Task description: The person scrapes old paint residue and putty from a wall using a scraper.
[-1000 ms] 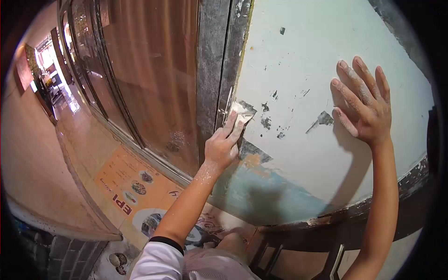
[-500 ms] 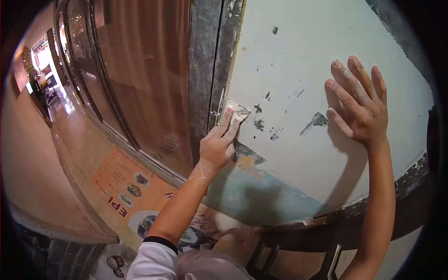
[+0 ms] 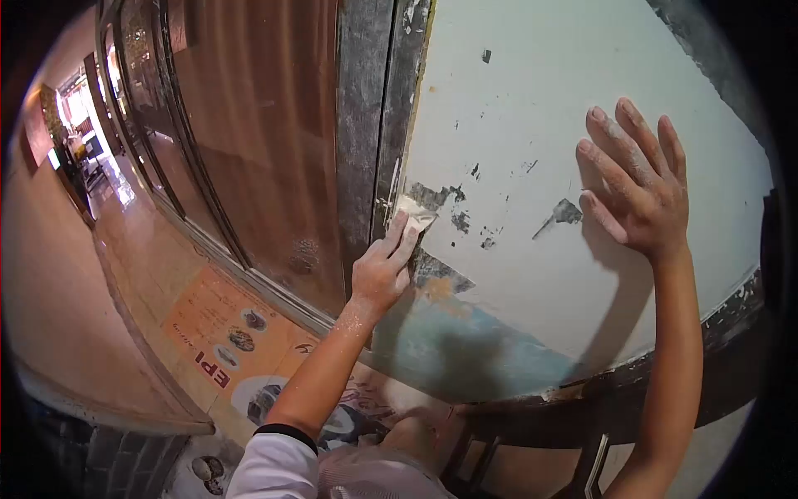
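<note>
My left hand (image 3: 382,273) is closed on a flat scraper (image 3: 416,214), its fingers stretched along the tool. Pale, crumpled coating covers the scraper, so the blade's outline is partly hidden. It presses against the left edge of a white painted panel (image 3: 532,283), beside the dark frame (image 3: 363,133). Just above the scraper is a bare dark patch (image 3: 426,195). My right hand (image 3: 644,195) is open, fingers spread and whitened with dust, resting on the panel to the right. Between the hands, several dark chips and spots mark the white surface.
Left of the frame stands a glass door (image 3: 258,133) with a brown curtain behind it. An orange printed banner (image 3: 212,320) lies on the floor below. A low wall (image 3: 58,316) runs along the far left. Blue-green paint (image 3: 465,345) shows at the panel's bottom.
My left hand and the scraper have moved down and slightly left along the panel's edge. A dark patch now shows where the scraper was. My right hand stays almost in place.
</note>
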`<state>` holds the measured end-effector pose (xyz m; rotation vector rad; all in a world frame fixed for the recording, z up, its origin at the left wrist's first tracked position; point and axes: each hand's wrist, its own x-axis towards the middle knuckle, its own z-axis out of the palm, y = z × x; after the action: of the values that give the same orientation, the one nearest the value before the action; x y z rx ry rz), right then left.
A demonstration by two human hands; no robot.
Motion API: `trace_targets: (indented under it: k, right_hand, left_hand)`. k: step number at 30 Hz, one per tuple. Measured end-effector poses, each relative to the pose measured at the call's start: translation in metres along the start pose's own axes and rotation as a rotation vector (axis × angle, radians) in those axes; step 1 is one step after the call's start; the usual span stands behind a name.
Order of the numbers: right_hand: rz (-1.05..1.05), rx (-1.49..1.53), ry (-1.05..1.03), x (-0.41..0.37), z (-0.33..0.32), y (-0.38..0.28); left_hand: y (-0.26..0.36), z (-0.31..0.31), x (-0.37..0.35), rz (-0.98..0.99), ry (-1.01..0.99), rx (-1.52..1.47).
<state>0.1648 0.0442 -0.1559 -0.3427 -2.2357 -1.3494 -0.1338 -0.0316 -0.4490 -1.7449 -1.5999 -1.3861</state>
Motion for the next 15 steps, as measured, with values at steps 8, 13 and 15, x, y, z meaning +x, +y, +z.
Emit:
trace_targets:
  k: [8, 13, 15]
  right_hand:
    - [-0.024, 0.006, 0.03, 0.0, 0.002, 0.002]
    - [-0.018, 0.003, 0.033, -0.002, 0.002, 0.002]
    - [-0.017, 0.014, 0.016, -0.001, 0.001, 0.002]
  left_hand:
    - [0.01, -0.01, 0.031, 0.007, 0.06, -0.066]
    - [0.006, 0.0, 0.009, -0.056, 0.004, -0.081]
    - [0.01, -0.005, 0.024, -0.007, 0.044, -0.113]
